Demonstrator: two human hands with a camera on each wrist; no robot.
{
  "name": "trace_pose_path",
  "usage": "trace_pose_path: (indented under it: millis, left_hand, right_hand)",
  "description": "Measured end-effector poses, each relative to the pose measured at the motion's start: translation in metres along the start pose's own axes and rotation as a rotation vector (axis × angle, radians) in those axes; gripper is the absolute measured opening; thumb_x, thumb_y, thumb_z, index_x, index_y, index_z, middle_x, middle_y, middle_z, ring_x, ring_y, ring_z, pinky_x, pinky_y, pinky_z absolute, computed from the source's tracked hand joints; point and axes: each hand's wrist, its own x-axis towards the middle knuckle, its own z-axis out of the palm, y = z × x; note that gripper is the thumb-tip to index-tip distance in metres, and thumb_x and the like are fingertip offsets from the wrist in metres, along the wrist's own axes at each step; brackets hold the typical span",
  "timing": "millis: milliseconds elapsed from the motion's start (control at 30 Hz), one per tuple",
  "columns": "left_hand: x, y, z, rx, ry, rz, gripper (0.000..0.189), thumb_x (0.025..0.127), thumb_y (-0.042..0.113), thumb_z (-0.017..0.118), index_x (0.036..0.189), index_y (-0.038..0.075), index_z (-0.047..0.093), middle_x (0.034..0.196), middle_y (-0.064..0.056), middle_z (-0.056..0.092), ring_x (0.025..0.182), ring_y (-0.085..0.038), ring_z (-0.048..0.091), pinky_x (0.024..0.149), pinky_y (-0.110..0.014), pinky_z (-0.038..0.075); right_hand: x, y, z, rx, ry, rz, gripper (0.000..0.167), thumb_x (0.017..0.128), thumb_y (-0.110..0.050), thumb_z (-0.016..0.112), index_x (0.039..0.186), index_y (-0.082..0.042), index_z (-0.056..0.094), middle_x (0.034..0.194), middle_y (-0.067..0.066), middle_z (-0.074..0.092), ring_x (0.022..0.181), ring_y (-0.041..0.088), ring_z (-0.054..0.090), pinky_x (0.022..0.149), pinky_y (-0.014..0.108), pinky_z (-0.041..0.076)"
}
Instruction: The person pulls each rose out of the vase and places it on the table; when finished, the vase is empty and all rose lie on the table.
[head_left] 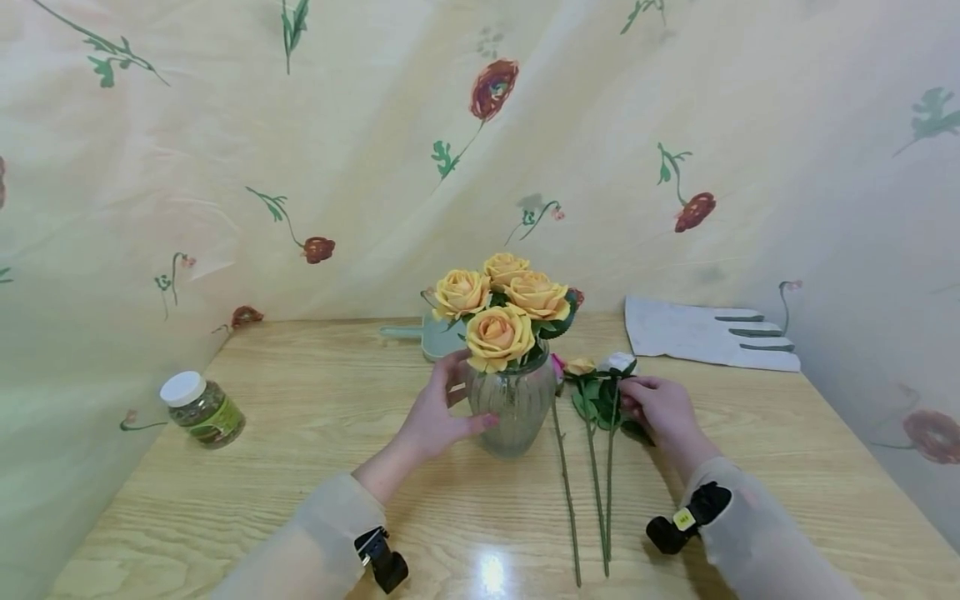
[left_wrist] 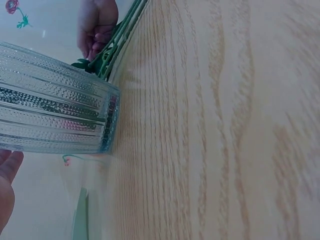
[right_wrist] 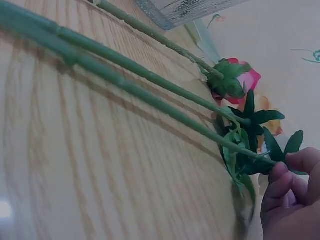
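Note:
A ribbed glass vase (head_left: 512, 410) full of yellow roses (head_left: 498, 335) stands upright on the table. My left hand (head_left: 442, 412) holds it from the left, thumb across the front and fingers near the rim. In the left wrist view, the vase (left_wrist: 55, 102) appears sideways with a few fingertips at its wall. To the right of it lie three long-stemmed roses: one pink (right_wrist: 248, 80), one yellow (head_left: 580, 367) and one white (head_left: 618, 362). My right hand (head_left: 663, 412) pinches the white rose's stem just under the bloom, thumb against fingertips (right_wrist: 280, 172).
A jar with a white lid (head_left: 202, 408) stands at the far left. Behind the vase lies a pale green flat item with a handle (head_left: 401, 332). A white glove (head_left: 697, 333) lies at the back right, against the flower-printed cloth (head_left: 375, 150).

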Motion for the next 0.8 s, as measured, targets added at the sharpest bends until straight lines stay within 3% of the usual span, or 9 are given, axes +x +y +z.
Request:
trace_pose_path:
  millis: [200, 500, 800]
  left_hand:
    - [0.000, -0.001, 0.000, 0.004, 0.000, -0.004, 0.086, 0.075, 0.019, 0.079, 0.143, 0.016, 0.027, 0.121, -0.010, 0.044, 0.118, -0.023, 0.045, 0.104, -0.041, 0.037]
    - [0.000, 0.000, 0.000, 0.015, 0.003, 0.000, 0.087, 0.074, 0.020, 0.080, 0.142, 0.014, 0.026, 0.121, -0.009, 0.044, 0.117, -0.023, 0.045, 0.104, -0.042, 0.038]
    - [0.000, 0.000, 0.000, 0.030, 0.010, -0.010, 0.087, 0.072, 0.020, 0.081, 0.141, 0.015, 0.028, 0.120, -0.006, 0.045, 0.116, -0.021, 0.046, 0.103, -0.039, 0.039]
  right_hand:
    - [-0.010, -0.010, -0.007, -0.061, -0.030, -0.054, 0.049, 0.095, -0.027, 0.054, 0.127, 0.010, 0.049, 0.085, 0.000, 0.065, 0.073, 0.007, 0.056, 0.062, 0.020, 0.050]
    - [-0.018, -0.033, -0.008, -0.101, -0.049, -0.180, 0.054, 0.094, -0.033, 0.055, 0.126, 0.010, 0.050, 0.087, 0.003, 0.064, 0.076, 0.012, 0.056, 0.069, 0.024, 0.052]
    - [-0.034, -0.062, -0.003, -0.078, -0.092, -0.274, 0.057, 0.091, -0.041, 0.057, 0.128, 0.002, 0.051, 0.097, 0.002, 0.058, 0.083, 0.009, 0.056, 0.071, 0.020, 0.051]
